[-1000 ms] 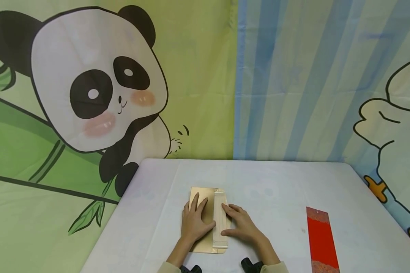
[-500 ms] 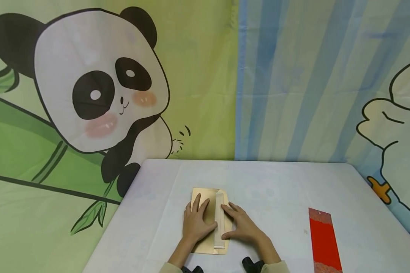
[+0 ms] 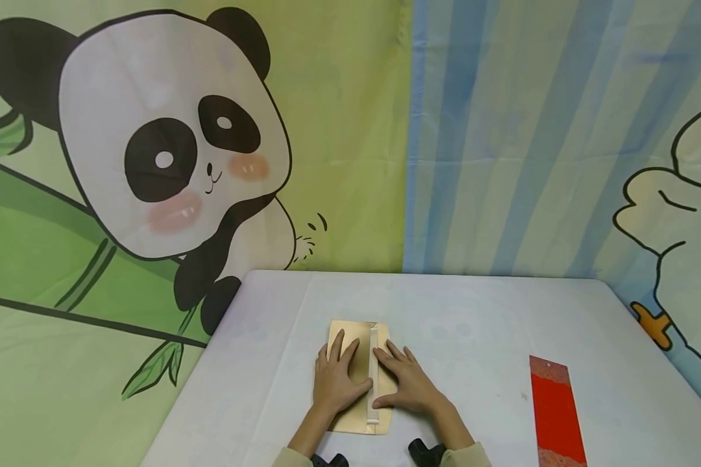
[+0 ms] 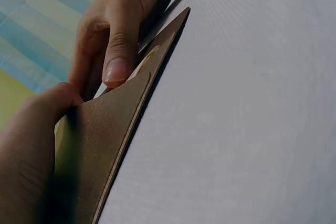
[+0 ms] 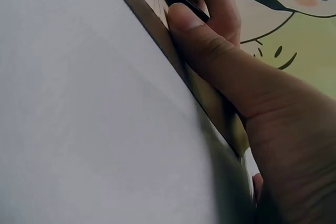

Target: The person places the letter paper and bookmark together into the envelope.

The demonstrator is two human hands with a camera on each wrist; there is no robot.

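A gold folded paper piece (image 3: 353, 420), like a flat sleeve, lies on the table with a narrow pale strip (image 3: 373, 337) running lengthwise along its right part. My left hand (image 3: 334, 384) rests on its left part, fingers spread and straight, thumb near the strip. Over the right part lies my right hand (image 3: 413, 384), its fingertips and thumb at the strip's right edge. In the left wrist view the paper (image 4: 105, 140) shows a raised, curved edge beneath the right thumb (image 4: 116, 66). The right wrist view shows the right thumb (image 5: 210, 43) extended along it.
To the right on the white table (image 3: 455, 311) lies a long red paper (image 3: 557, 408) with patterned ends. Black wrist devices (image 3: 425, 453) sit by the table's near side. Behind stands a cloth backdrop (image 3: 339, 130) with a cartoon panda.
The pale strip has narrowed as its right edge moved left, with the right hand's fingertips moving along with it. The left hand stays on the gold paper; the red paper lies still.
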